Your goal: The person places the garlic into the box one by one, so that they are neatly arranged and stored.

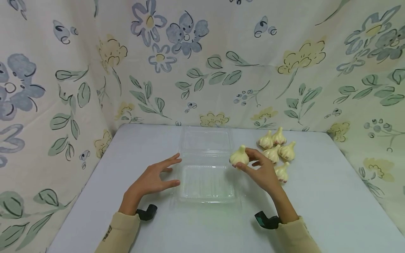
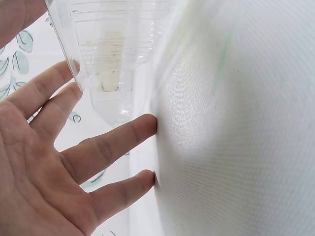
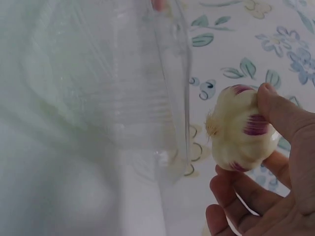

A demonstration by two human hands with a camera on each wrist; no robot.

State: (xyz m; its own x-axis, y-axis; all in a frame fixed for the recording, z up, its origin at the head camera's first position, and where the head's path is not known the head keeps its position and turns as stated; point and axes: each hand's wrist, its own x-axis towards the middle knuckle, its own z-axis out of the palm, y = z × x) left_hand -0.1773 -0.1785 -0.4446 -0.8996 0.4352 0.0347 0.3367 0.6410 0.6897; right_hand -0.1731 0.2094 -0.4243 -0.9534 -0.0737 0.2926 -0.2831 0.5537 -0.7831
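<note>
A clear plastic clamshell container [image 1: 207, 184] lies unfolded on the table, its lid [image 1: 207, 140] laid back toward the curtain. My right hand [image 1: 261, 172] pinches a garlic bulb [image 1: 239, 157] between thumb and fingers, held up beside the container's right edge. In the right wrist view the bulb [image 3: 243, 130] shows purple streaks, with its root end facing the container. At the container's left edge, my left hand [image 1: 155, 179] has its fingers spread and fairly straight. The left wrist view shows fingertips [image 2: 74, 88] at the plastic rim and others down at the tabletop.
Several more garlic bulbs [image 1: 287, 151] sit in a group at the back right of the white table [image 1: 319, 196], partly behind the right hand. A floral curtain [image 1: 202, 70] hangs behind the table and along its sides.
</note>
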